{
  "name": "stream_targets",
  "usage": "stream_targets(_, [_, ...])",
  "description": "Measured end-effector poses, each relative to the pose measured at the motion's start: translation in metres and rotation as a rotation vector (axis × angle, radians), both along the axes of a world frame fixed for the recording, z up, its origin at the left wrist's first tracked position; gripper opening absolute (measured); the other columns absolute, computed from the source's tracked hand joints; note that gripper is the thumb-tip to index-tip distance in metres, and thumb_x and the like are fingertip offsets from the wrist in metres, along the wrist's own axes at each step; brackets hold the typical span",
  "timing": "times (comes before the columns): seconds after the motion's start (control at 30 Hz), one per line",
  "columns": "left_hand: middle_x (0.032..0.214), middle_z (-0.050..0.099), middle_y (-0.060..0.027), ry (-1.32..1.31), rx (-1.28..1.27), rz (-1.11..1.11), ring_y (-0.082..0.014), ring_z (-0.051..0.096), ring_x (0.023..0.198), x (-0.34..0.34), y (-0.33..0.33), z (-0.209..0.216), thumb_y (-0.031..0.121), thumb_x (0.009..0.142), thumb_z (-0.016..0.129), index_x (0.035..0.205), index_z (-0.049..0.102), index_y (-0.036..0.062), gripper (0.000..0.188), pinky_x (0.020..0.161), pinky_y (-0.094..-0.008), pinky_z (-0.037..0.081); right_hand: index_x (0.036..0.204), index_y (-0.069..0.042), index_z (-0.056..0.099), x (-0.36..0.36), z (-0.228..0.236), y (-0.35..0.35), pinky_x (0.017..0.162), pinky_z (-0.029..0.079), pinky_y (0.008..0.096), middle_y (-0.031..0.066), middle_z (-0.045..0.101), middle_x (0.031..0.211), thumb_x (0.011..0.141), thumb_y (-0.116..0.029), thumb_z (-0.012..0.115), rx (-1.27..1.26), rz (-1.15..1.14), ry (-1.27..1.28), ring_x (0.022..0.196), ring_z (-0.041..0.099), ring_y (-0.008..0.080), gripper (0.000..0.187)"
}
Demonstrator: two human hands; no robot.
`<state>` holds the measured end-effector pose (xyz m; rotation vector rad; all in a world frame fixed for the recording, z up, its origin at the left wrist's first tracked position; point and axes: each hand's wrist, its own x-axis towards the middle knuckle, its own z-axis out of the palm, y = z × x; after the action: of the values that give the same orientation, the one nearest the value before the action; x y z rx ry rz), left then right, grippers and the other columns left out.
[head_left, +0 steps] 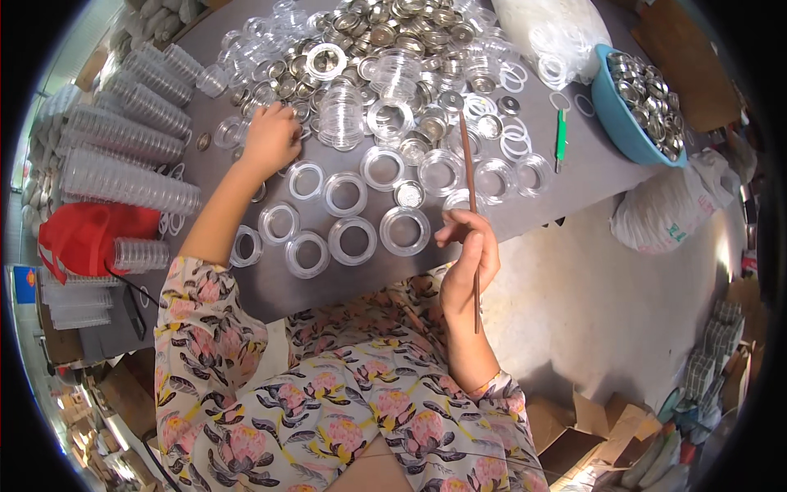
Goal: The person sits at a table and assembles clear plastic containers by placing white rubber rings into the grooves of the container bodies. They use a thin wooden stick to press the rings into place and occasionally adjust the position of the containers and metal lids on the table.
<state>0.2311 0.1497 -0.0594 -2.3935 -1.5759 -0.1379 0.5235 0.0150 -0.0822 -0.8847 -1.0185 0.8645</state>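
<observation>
My right hand [469, 261] grips a thin brown stick [470, 164], which stands nearly upright between thumb and fingers over the table's near edge. Farther left, my left hand [272, 138] reaches to the near left fringe of a heap of silver metal caps [385, 25]. Its fingers curl downward, and whatever they hold is hidden beneath them. Several clear plastic rings [344, 194] lie in loose rows between my hands, with dark tabletop showing through their middles. One small silver cap [409, 194] sits among these rings. Clear ring stacks [338, 119] stand against the heap, right of my left hand.
Long stacks of clear plastic rings [131, 176] line the table's left side, beside a red bag [98, 238]. A green-handled cutter [561, 135] lies at right. Beyond it are a blue basin [620, 123] of metal caps and a white sack [672, 209]. Cardboard boxes [590, 426] stand below.
</observation>
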Motion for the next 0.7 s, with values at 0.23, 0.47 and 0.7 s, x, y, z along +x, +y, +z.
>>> stream_targets(0.23, [0.078,0.056,-0.0053,-0.371,0.300,0.016,-0.0209,0.053,0.072,0.029,-0.054,0.013,0.008,0.066,0.065,0.077,0.060,0.0066,0.012,0.066,-0.0334,0.038,0.098,0.003,0.056,0.000,-0.007,-0.006,0.060,0.042,0.0226,0.0086,0.055,0.087,0.091,-0.014,0.041,-0.006,0.016,-0.030,0.065,0.052,0.0100,0.024])
stream_targets(0.47, [0.070,0.062,-0.0001,-1.522,-0.558,0.243,-0.0007,0.044,0.049,0.104,-0.098,0.005,0.004,0.074,0.066,0.088,0.062,0.0047,0.014,0.043,-0.0159,0.032,0.102,0.003,0.054,0.014,-0.002,-0.013,0.063,0.042,0.0238,0.0099,0.059,0.088,0.092,-0.022,0.042,-0.016,0.010,0.072,0.070,0.051,0.0103,0.030])
stream_targets(0.7, [0.073,0.064,-0.0011,-1.316,-0.789,0.220,-0.0022,0.048,0.052,0.128,-0.109,-0.010,0.004,0.073,0.066,0.087,0.061,0.0033,0.015,0.043,-0.0188,0.034,0.101,0.002,0.054,0.029,0.000,-0.024,0.064,0.042,0.0250,0.0107,0.060,0.086,0.093,-0.029,0.040,-0.054,-0.067,0.064,0.071,0.051,0.0113,0.035])
